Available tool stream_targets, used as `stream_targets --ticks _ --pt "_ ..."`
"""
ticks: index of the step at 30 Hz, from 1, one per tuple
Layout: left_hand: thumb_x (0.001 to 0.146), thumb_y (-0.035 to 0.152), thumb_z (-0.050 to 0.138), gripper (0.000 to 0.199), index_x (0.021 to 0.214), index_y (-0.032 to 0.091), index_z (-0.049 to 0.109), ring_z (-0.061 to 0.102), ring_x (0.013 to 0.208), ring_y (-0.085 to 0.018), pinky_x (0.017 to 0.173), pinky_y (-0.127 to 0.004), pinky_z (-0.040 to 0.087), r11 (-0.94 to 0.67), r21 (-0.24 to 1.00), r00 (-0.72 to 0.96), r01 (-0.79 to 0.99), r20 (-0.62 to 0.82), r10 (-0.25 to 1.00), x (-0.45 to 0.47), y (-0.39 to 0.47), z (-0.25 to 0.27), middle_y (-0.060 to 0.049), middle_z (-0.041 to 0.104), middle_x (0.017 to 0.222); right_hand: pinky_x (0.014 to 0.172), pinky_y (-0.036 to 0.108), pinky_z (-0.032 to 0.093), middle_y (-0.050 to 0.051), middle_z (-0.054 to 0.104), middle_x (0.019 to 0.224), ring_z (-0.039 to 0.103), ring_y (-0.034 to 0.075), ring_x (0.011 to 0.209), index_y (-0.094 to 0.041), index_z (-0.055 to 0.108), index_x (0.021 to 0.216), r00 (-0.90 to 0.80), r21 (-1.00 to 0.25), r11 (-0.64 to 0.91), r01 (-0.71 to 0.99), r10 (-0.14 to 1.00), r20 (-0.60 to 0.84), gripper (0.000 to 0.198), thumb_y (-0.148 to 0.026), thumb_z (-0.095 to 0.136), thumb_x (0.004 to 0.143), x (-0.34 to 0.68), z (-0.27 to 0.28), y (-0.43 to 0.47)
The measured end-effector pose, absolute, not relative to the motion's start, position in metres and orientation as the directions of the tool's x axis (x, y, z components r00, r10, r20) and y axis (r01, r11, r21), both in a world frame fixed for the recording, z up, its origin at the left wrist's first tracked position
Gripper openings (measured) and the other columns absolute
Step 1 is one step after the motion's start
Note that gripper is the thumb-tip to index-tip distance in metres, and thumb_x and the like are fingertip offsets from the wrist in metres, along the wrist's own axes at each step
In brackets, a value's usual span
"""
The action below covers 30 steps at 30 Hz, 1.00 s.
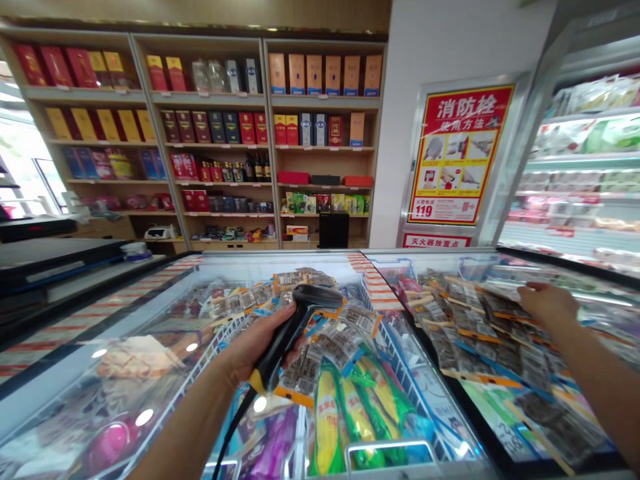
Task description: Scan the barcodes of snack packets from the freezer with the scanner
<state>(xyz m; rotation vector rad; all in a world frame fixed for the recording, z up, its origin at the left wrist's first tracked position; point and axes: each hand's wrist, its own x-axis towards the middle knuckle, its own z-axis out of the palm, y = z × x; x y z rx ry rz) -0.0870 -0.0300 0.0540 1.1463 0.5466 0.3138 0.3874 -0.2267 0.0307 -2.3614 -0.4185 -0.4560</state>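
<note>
My left hand (265, 343) is wrapped round a black and yellow barcode scanner (287, 333). Its head points right, over small flat packets (335, 340) with printed labels and orange or blue edges. Below them, bagged corn cobs (327, 420) in yellow and green wrappers lie in a white wire basket (400, 353). To the right, my right hand (547, 303) has its fingers closed on the edge of a flat packet (503, 291), at the top of a spread pile of similar packets (480, 327). Its fingertips are partly hidden.
A chest freezer with sliding glass lids (150, 373) spans the front. Behind stand shelves (320, 100) of boxed goods and a wall with a red poster (460, 153). A lit display fridge (590, 160) is at right, a dark counter (55, 260) at left.
</note>
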Motion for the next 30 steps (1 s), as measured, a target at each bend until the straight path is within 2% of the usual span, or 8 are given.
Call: stream_targets --ticks 4,7,9,11,17,23,27,30 --pt "0.075 0.050 0.040 0.039 0.079 0.012 0.050 0.047 0.041 -0.008 0.037 -0.017 0.036 0.399 0.916 0.816 0.035 -0.257 0.518 -0.086 -0.025 0.052 -0.002 0.052 0.057 0.073 0.046 0.038 0.017 0.054 0.105 0.046 0.038 0.101 -0.018 0.058 0.102 0.900 -0.519 -0.769 0.373 0.162 0.405 0.040 -0.037 0.043 0.069 0.333 0.045 -0.189" --pt "0.075 0.050 0.040 0.039 0.079 0.012 0.050 0.047 0.041 -0.008 0.038 -0.018 0.036 0.394 0.919 0.839 0.016 -0.226 0.494 -0.079 -0.020 0.056 -0.002 0.051 0.056 0.076 0.036 0.039 0.012 0.060 0.095 0.054 0.026 0.092 -0.014 0.059 0.099 0.760 -0.450 -0.615 0.648 0.477 0.442 0.036 -0.032 0.043 0.072 0.272 0.042 -0.141" --pt "0.075 0.051 0.039 0.040 0.081 0.013 0.050 0.047 0.042 -0.008 0.038 -0.018 0.037 0.384 0.923 0.860 0.011 -0.204 0.467 -0.071 -0.019 0.063 -0.002 0.051 0.058 0.074 0.031 0.040 0.010 0.062 0.092 0.056 0.022 0.087 -0.014 0.061 0.093 0.592 -0.411 -0.451 0.792 0.734 0.334 0.034 -0.032 0.039 0.076 0.233 0.029 -0.109" --pt "0.076 0.051 0.038 0.039 0.083 0.014 0.050 0.047 0.043 -0.008 0.039 -0.017 0.037 0.364 0.931 0.884 0.001 -0.171 0.435 -0.062 -0.021 0.072 -0.001 0.052 0.059 0.068 0.024 0.040 0.007 0.064 0.083 0.057 0.019 0.081 -0.016 0.064 0.080 0.484 -0.399 -0.356 0.845 0.826 0.289 0.032 -0.039 0.044 0.074 0.202 0.013 -0.085" --pt "0.077 0.048 0.038 0.038 0.085 0.013 0.050 0.047 0.041 -0.007 0.037 -0.016 0.034 0.358 0.934 0.916 -0.001 -0.143 0.376 -0.056 -0.031 0.080 -0.001 0.051 0.057 0.060 0.026 0.037 0.011 0.063 0.082 0.056 0.024 0.080 -0.015 0.063 0.079 0.462 -0.313 -0.397 0.863 0.871 0.169 0.043 -0.053 0.053 0.062 0.165 -0.010 -0.069" --pt "0.077 0.048 0.038 0.037 0.078 0.013 0.049 0.047 0.040 -0.007 0.036 -0.016 0.035 0.381 0.924 0.867 0.043 -0.224 0.446 -0.061 -0.029 0.069 -0.002 0.051 0.056 0.067 0.025 0.039 0.005 0.063 0.085 0.056 0.019 0.078 -0.016 0.061 0.096 0.307 -0.489 -0.201 0.849 0.940 0.147 0.035 -0.026 0.056 0.062 0.193 -0.007 -0.083" --pt "0.077 0.047 0.039 0.036 0.075 0.012 0.049 0.047 0.040 -0.007 0.037 -0.017 0.036 0.365 0.930 0.845 0.049 -0.233 0.481 -0.059 -0.027 0.065 -0.002 0.052 0.055 0.086 0.030 0.034 0.008 0.049 0.115 0.046 0.022 0.104 -0.018 0.054 0.110 0.244 -0.375 -0.134 0.917 0.933 0.263 0.048 -0.014 0.052 0.062 0.202 -0.006 -0.088" --pt "0.077 0.047 0.038 0.037 0.077 0.012 0.050 0.047 0.040 -0.007 0.036 -0.016 0.036 0.354 0.933 0.840 0.068 -0.245 0.484 -0.058 -0.027 0.065 -0.002 0.051 0.055 0.087 0.033 0.034 0.010 0.049 0.115 0.045 0.023 0.105 -0.019 0.055 0.109 0.356 -0.264 -0.281 0.923 0.884 0.304 0.044 -0.014 0.050 0.065 0.202 0.000 -0.093"
